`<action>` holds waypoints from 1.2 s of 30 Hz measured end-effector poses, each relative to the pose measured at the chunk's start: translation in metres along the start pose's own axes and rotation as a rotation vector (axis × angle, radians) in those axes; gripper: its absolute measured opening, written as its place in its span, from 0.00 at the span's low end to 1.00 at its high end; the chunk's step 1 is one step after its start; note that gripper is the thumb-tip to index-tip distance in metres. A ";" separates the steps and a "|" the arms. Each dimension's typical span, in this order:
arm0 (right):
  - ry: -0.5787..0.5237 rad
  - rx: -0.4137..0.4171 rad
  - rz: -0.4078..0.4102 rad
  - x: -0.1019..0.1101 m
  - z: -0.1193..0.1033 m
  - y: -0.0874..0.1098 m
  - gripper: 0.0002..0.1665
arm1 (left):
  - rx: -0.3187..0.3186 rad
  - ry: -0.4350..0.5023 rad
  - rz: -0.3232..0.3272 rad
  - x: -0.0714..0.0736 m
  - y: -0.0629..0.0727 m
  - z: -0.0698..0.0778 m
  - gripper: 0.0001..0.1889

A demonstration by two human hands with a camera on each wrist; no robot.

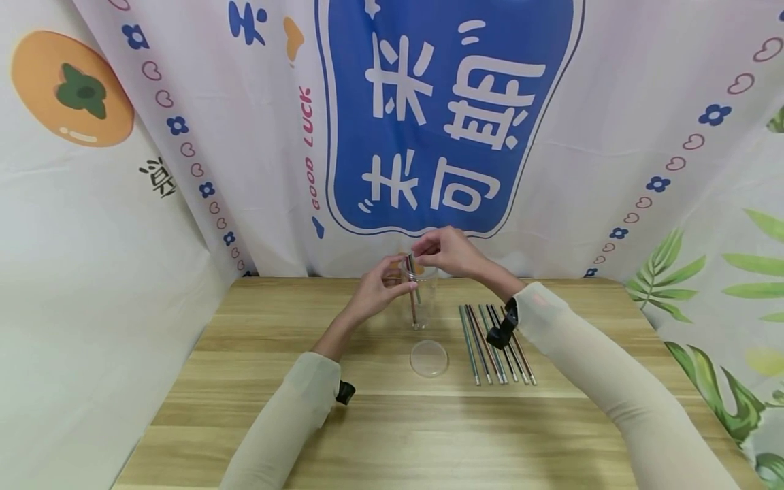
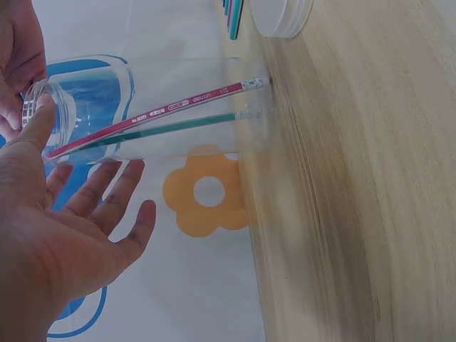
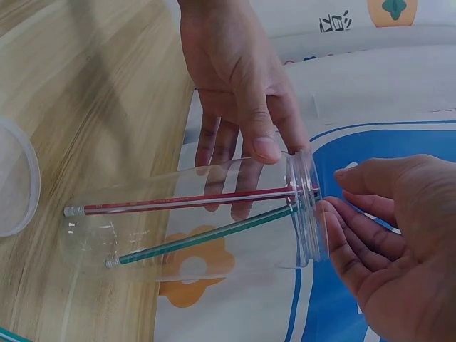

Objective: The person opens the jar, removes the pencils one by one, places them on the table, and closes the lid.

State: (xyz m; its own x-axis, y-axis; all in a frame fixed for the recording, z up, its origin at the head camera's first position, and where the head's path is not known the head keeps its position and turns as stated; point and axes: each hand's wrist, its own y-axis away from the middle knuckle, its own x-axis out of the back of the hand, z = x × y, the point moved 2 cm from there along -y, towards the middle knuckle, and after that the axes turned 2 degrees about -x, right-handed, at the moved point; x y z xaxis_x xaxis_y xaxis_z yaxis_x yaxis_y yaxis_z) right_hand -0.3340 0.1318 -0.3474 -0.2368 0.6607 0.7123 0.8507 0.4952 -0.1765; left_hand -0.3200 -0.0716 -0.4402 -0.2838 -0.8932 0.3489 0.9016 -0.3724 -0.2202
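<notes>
A clear, tall jar (image 1: 430, 306) stands upright near the back of the table. My left hand (image 1: 375, 289) steadies it near the neck, thumb on one side and fingers round the other. Inside lean a red pencil (image 2: 164, 110) and a green pencil (image 2: 178, 126), eraser ends down on the jar's base and upper ends at the mouth. My right hand (image 3: 399, 242) is at the jar's mouth, fingertips right at the rim, with thumb and fingers apart and nothing between them.
A round translucent lid (image 1: 429, 358) lies on the wooden table (image 1: 367, 435) in front of the jar. To its right is a row of several pencils (image 1: 471, 344), partly under the right wrist. A printed cloth (image 1: 275, 224) hangs close behind the jar.
</notes>
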 end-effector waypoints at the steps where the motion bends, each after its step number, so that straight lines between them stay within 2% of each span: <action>1: 0.006 0.001 -0.003 -0.001 0.000 -0.001 0.13 | 0.000 0.002 0.000 0.000 0.000 0.000 0.34; 10: 0.050 0.005 -0.043 -0.005 -0.001 -0.007 0.11 | 0.002 0.032 -0.001 0.000 -0.001 -0.001 0.33; 22: 0.090 0.006 -0.056 -0.008 -0.002 -0.011 0.10 | -0.006 0.034 0.005 -0.001 -0.001 -0.002 0.33; 36: 0.059 -0.012 -0.067 -0.014 -0.003 -0.014 0.10 | -0.012 0.034 -0.010 0.000 0.000 -0.003 0.33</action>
State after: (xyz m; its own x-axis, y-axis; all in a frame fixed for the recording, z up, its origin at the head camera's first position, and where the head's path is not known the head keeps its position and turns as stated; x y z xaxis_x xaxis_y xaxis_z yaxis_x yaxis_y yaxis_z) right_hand -0.3413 0.1140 -0.3533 -0.2656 0.5920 0.7609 0.8395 0.5301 -0.1193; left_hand -0.3212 -0.0727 -0.4427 -0.3040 -0.8974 0.3198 0.8946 -0.3843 -0.2282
